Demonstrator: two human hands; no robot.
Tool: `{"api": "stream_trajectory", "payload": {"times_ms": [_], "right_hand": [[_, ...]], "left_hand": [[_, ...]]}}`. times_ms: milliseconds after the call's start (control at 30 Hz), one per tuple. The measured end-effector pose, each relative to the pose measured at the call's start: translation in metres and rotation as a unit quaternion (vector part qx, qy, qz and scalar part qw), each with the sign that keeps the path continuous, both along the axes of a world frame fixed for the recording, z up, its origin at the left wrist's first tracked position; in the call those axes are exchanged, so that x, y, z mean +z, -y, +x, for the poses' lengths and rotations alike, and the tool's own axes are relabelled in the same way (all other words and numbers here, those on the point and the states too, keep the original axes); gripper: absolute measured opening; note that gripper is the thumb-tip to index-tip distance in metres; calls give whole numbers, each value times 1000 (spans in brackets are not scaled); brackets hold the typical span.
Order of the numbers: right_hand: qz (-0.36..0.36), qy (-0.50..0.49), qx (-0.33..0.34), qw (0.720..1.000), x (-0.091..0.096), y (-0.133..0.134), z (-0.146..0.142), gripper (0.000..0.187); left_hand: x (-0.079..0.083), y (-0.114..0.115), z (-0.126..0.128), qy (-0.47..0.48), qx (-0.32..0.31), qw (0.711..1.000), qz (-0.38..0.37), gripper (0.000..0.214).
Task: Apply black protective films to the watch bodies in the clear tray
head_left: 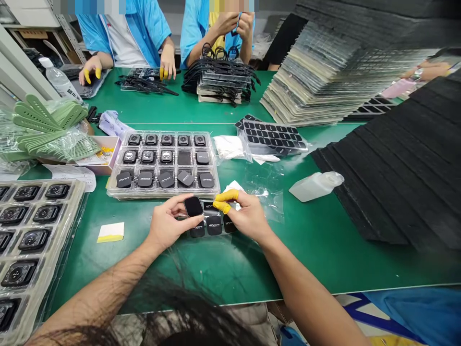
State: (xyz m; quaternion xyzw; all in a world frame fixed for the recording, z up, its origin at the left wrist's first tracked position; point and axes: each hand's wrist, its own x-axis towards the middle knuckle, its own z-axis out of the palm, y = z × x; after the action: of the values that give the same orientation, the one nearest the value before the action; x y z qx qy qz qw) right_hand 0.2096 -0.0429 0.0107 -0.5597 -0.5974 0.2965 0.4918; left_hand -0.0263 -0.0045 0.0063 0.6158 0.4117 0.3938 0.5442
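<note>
In my left hand (170,218) I hold a square smartwatch body (193,206) by its edges, its glossy dark face turned up and no strap on it. My right hand (245,211) wears yellow finger cots on thumb and forefinger, which pinch at the edge of a black square sticker (209,206) with white lettering. Whether that sticker is fully off its backing I cannot tell. Beneath both hands lies a clear sheet of similar black stickers (214,225). Just beyond, a clear plastic tray (162,196) holds watch bodies, several bearing black lettered covers; one compartment has no watch.
Another watch tray (77,211) stands at left, near green straps (57,134). A white bottle (316,185) lies right, beside stacked black trays (399,173). More sticker sheets (272,134) lie beyond. Two co-workers in blue (126,33) sit opposite, near black cables (221,67).
</note>
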Motion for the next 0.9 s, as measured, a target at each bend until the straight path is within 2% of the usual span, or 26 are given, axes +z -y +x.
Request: {"api": "stream_trajectory", "payload": {"times_ms": [67,133,233,333,500,900], "right_hand": [[40,-28,6,999,8,2,9,32],[40,-122,14,992,17,6,19,47],[-57,-238,28,969,21,10,21,51],[-145,-234,12,961,11,10,0,45],[-223,-245,14,943,-6,8,-29,44],[-232,-218,19,948,-15,10,-26,39]], "left_hand": [[0,-1,1,19,-1,999,-43,62],[-1,-1,2,4,-5,999,-39,60],[-3,2,3,-51,-25,998,8,52],[-6,4,3,-85,-54,994,39,50],[-6,4,2,-92,-69,992,54,53],[-4,4,3,-99,-82,990,54,52]]}}
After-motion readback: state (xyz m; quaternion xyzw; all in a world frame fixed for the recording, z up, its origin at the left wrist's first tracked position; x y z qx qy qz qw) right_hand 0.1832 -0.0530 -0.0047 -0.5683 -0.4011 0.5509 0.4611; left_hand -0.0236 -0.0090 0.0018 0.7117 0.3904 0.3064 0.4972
